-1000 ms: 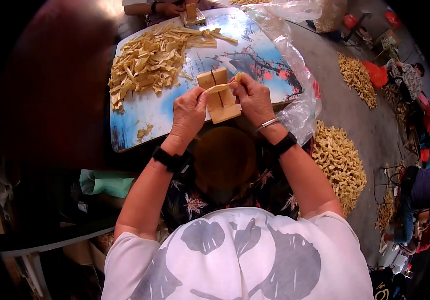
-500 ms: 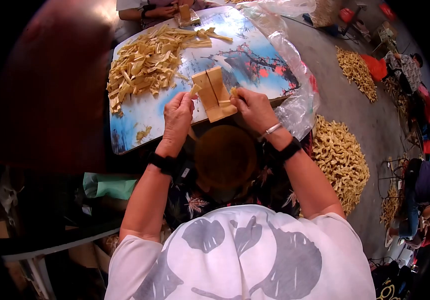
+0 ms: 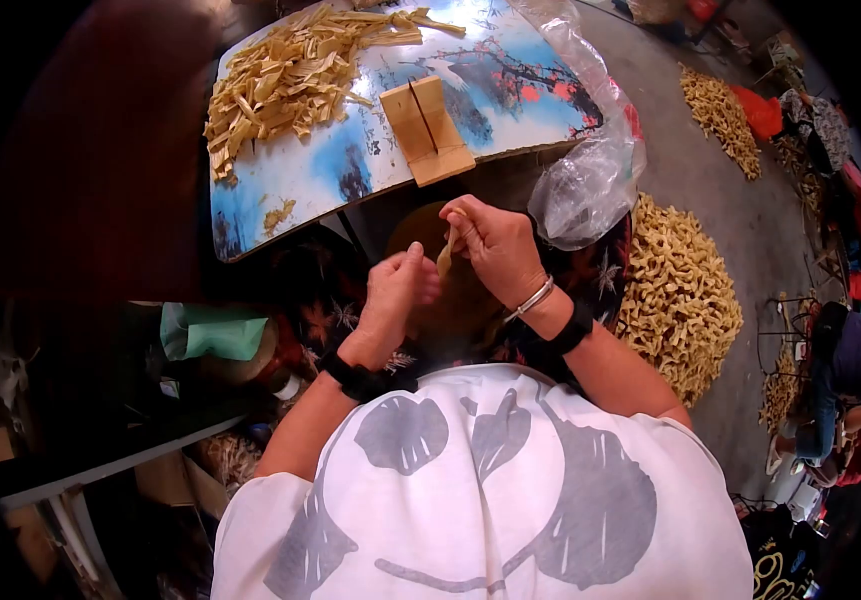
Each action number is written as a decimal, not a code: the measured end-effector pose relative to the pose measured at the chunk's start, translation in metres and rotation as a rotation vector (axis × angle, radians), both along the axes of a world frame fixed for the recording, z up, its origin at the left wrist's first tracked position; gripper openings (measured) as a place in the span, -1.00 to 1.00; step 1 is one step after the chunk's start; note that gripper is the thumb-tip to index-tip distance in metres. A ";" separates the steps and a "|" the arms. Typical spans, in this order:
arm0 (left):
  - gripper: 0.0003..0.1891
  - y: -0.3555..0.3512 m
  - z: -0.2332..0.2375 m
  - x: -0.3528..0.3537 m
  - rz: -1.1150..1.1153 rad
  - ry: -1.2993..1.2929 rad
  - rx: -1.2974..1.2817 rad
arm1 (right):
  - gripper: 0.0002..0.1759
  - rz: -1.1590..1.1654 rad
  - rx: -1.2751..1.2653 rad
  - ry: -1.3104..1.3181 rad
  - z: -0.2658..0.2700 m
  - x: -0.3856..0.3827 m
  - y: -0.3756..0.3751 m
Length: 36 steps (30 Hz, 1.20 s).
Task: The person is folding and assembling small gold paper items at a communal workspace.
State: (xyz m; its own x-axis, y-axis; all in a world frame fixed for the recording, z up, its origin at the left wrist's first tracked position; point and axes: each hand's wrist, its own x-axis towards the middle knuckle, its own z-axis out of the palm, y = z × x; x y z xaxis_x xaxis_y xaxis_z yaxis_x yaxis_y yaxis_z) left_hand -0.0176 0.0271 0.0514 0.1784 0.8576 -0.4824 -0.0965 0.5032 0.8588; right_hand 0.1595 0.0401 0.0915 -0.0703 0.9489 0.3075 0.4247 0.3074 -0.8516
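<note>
My right hand [image 3: 495, 248] is closed on the upper end of a twisted pale yellow strip [image 3: 445, 258], which hangs from its pinched fingers in front of my lap. Just left of the strip is my left hand [image 3: 395, 295], thumb raised apart from the fingers, which are blurred by motion; it appears to hold nothing. A wooden block with a slot [image 3: 420, 125] and a raised lip stands at the near edge of the painted table [image 3: 335, 195], beyond my hands. A heap of flat yellow strips [image 3: 285, 75] lies on the table's left side.
Clear plastic sheeting [image 3: 590, 185] hangs over the table's right edge. On the floor to the right lie a large pile of knotted yellow pieces [image 3: 680, 300] and a smaller pile [image 3: 720, 120]. A green bag [image 3: 212, 332] is at the left. Other people sit at far right.
Both hands have drawn back from the slotted block toward my lap. The strip has left the block and now hangs from my right hand. My view has tilted down.
</note>
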 end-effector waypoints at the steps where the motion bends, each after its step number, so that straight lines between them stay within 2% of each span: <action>1: -0.65 -0.006 0.001 -0.005 -0.069 -0.152 -0.204 | -0.81 0.004 0.006 -0.044 0.000 -0.001 -0.007; 2: -0.64 -0.011 0.002 -0.008 -0.136 -0.307 -0.408 | -0.81 0.010 0.012 -0.089 -0.001 -0.003 -0.013; 3: -0.60 -0.014 0.003 -0.005 -0.104 -0.354 -0.488 | -0.83 0.008 0.027 -0.083 -0.004 -0.004 -0.018; 6: -0.68 -0.013 0.010 0.004 -0.043 -0.554 -0.479 | -0.87 -0.008 0.062 -0.071 -0.010 -0.010 -0.027; 7: -0.80 -0.016 0.019 0.011 -0.002 -0.589 -0.415 | -0.88 0.042 0.089 -0.114 -0.009 -0.012 -0.031; 10: -0.90 -0.010 0.002 0.010 -0.025 -0.514 -0.325 | -0.83 0.142 0.179 -0.230 -0.008 -0.016 -0.045; 13: -0.91 -0.006 0.002 0.011 0.004 -0.594 -0.460 | -0.78 0.172 0.241 -0.322 -0.014 -0.017 -0.055; 16: -0.86 0.000 -0.003 0.013 0.055 -0.448 -0.424 | -0.78 0.324 0.336 -0.242 -0.020 -0.016 -0.063; 20: -0.84 0.001 -0.004 0.015 -0.034 -0.226 -0.190 | -0.94 0.240 -0.059 0.074 -0.013 -0.007 -0.063; 21: -0.83 0.002 -0.014 0.010 -0.155 -0.129 -0.057 | -0.94 0.187 -0.297 0.192 -0.007 -0.001 -0.062; 22: -0.82 -0.001 -0.007 0.009 -0.261 0.115 0.141 | -0.94 0.084 -0.263 0.155 -0.013 0.000 -0.057; 24: -0.79 -0.007 0.008 0.008 -0.468 0.604 0.540 | -0.92 -0.008 0.006 0.037 -0.020 0.005 -0.049; 25: -0.73 -0.004 -0.009 0.002 -0.496 0.703 0.955 | -0.91 -0.011 0.019 0.059 -0.029 0.005 -0.044; 27: -0.71 -0.008 0.011 0.003 -0.565 0.889 1.025 | -0.88 -0.013 0.048 0.102 -0.048 0.002 -0.036; 28: -0.70 -0.010 0.020 0.003 -0.597 0.985 1.060 | -0.87 -0.037 -0.176 0.166 -0.043 0.002 -0.035; 30: -0.69 -0.012 0.026 0.003 -0.488 0.998 1.119 | -0.85 -0.081 -0.623 0.292 -0.030 0.001 -0.032; 33: -0.68 -0.015 0.029 0.007 -0.328 0.962 1.134 | -0.82 -0.091 -0.644 0.275 -0.029 -0.004 -0.029; 36: -0.69 -0.015 0.027 0.008 -0.257 0.919 1.156 | -0.80 -0.036 -0.242 0.103 -0.058 -0.008 -0.027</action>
State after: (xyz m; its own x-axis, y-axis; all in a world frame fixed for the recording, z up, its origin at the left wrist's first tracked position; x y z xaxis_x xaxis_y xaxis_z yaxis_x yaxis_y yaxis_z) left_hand -0.0091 0.0118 0.0782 0.3984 0.8268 0.3970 0.6665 -0.5583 0.4940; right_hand 0.1520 0.0134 0.0336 -0.0154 0.9971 0.0749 0.3392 0.0757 -0.9377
